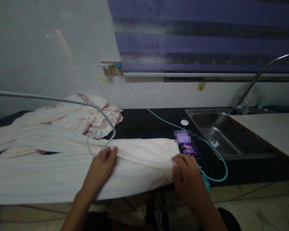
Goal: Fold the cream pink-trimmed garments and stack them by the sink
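On the near edge of the black counter [149, 123], the left hand [101, 165] lies palm down on the cream cloth [62, 173], fingers curled so the tips pinch a ridge of fabric, which looks like a way to pin that fold in place. The right hand [186, 175] sits at the cloth's gathered end, fingers bent over the bunched fabric and closed on it, so the span between the two hands is held flat and stretched along the counter. The cloth runs left from the hands across the counter and hangs a little over its front edge; a second heap of cream fabric with pinkish trim [86, 115] is piled behind it, toward the wall. A grey cable [103, 118] loops over the cloth just behind the left hand, touching the fabric; where it leads is out of view. Just behind the right hand, on bare counter, lies a phone [189, 149] with its screen lit, apart from the cloth's end, and a teal cord [159, 118] curves from it past the right hand and back across the counter up to a wall socket [112, 69], apparently charging. A small white disc [184, 122] rests further back on the counter. Set into the counter's right part is a steel sink [221, 134] with a curved tap [257, 78].
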The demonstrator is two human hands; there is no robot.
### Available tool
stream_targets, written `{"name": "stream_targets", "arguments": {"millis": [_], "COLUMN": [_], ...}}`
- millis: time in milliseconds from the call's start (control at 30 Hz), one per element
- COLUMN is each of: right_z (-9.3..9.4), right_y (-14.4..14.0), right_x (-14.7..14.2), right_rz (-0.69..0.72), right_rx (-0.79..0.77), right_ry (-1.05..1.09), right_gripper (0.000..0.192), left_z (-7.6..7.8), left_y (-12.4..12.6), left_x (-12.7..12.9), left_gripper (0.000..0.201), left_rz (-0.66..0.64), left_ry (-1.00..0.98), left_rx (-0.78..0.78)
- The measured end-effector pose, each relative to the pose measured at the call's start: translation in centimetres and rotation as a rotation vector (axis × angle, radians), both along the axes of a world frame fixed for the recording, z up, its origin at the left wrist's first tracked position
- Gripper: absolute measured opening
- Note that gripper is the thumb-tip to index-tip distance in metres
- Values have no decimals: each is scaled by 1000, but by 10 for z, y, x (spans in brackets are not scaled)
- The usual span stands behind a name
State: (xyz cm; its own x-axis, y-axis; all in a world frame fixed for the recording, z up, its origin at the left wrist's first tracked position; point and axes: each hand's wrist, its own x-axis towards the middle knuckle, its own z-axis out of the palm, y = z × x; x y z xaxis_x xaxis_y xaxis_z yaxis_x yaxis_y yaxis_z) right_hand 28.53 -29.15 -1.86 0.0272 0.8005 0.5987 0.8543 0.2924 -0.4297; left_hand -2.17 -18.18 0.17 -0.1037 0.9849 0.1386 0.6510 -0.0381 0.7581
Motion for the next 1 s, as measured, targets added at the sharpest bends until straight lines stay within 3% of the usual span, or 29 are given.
{"name": "stream_targets", "arguments": {"millis": [100, 167, 300, 400, 567, 767, 900, 1000], "right_z": [-6, -11, -11, -2, 3, -2, 26, 52], "right_y": [-8, -9, -7, -9, -18, -29, -26, -7], "right_x": [16, 24, 32, 36, 41, 30, 15, -4], "right_rz": [72, 114, 118, 137, 106, 49, -18, 5], "right_rx": [-43, -60, -93, -81, -19, -172, -187, -125], "right_ry": [-26, -45, -42, -46, -69, -178, -206, -139], "right_gripper": [35, 38, 33, 30, 26, 30, 21, 18], "left_z": [-6, -4, 15, 29, 32, 32, 33, 31], "left_y": [0, -2, -12, -18, -17, -16, -19, -19], "left_x": [-2, 1, 10, 13, 10, 15, 23, 24], "left_gripper": [47, 37, 12, 21, 27, 25, 28, 26], "left_rz": [-8, 42, 50, 41, 104, 249, 234, 226], "left_ry": [-306, -585, -1184, -1464, -1582, -1567, -1531, -1524], "left_rx": [-31, -25, 40, -105, -215, -332, -277, -276]}}
